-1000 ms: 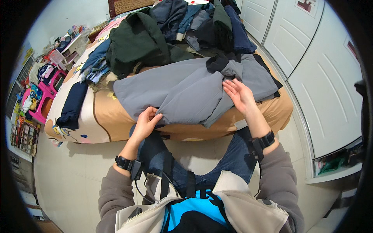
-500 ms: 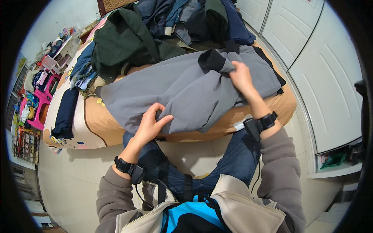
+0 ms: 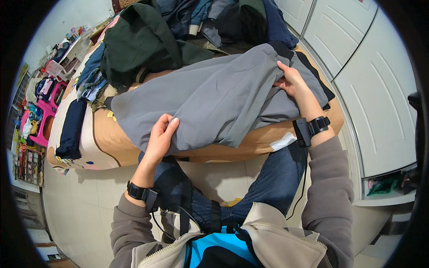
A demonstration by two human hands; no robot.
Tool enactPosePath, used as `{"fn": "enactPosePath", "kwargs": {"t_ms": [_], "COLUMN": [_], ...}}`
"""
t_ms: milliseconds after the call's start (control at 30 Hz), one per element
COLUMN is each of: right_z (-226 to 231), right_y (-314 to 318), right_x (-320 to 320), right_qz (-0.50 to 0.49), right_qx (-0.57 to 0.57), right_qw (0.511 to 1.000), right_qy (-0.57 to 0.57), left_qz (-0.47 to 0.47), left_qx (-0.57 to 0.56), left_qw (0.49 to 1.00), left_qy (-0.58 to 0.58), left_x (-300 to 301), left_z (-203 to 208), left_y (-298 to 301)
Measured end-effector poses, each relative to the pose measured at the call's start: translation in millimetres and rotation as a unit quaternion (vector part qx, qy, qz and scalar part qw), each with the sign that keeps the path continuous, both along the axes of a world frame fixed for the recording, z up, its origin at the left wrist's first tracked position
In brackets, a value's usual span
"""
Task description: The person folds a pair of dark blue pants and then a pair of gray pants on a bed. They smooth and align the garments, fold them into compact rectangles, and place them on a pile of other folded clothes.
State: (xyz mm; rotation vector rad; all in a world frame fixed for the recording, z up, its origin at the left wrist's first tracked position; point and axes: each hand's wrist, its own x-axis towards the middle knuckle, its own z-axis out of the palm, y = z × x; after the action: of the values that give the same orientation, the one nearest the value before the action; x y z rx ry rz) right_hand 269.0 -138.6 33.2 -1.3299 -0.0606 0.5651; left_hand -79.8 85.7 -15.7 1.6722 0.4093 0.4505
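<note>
A grey jacket with black trim lies spread and partly folded over the near side of the bed. At its near left edge, my left hand is closed on the cloth, thumb on top and fingers partly beneath. Farther right, my right hand is closed on a grey fold, with the fingertips partly hidden in it. Beyond that hand, a black cuff-like end shows at the far edge of the jacket.
A dark green garment lies behind the jacket, with a heap of dark clothes farther back. Folded navy cloth rests on the bed's left side. White wardrobe doors stand at the right; pink stools at the far left.
My right hand has moved slightly right, and the black-cuffed part has swung away to the far edge, flattening the grey cloth. My left hand has shifted slightly left, its thumb now closer to the fingers.
</note>
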Motion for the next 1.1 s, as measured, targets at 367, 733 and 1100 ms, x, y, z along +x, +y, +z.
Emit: {"fn": "enactPosePath", "kwargs": {"t_ms": [367,733,1100], "right_z": [17,-72,-43], "right_y": [-13,-55,-36], "right_x": [-26,-228,-200], "right_qz": [0.003,0.157,0.132], "right_qx": [-0.249,-0.260,0.067], "right_qw": [0.919,0.860,0.889], "right_qy": [-0.307,-0.410,-0.434], "left_qz": [0.004,0.062,0.110], "left_qx": [0.053,0.305,0.326], "left_qw": [0.998,0.949,0.937], "left_qy": [-0.036,-0.052,-0.063], "left_x": [-2,-20,9], "left_z": [-1,-6,54], "left_y": [-6,-25,3]}}
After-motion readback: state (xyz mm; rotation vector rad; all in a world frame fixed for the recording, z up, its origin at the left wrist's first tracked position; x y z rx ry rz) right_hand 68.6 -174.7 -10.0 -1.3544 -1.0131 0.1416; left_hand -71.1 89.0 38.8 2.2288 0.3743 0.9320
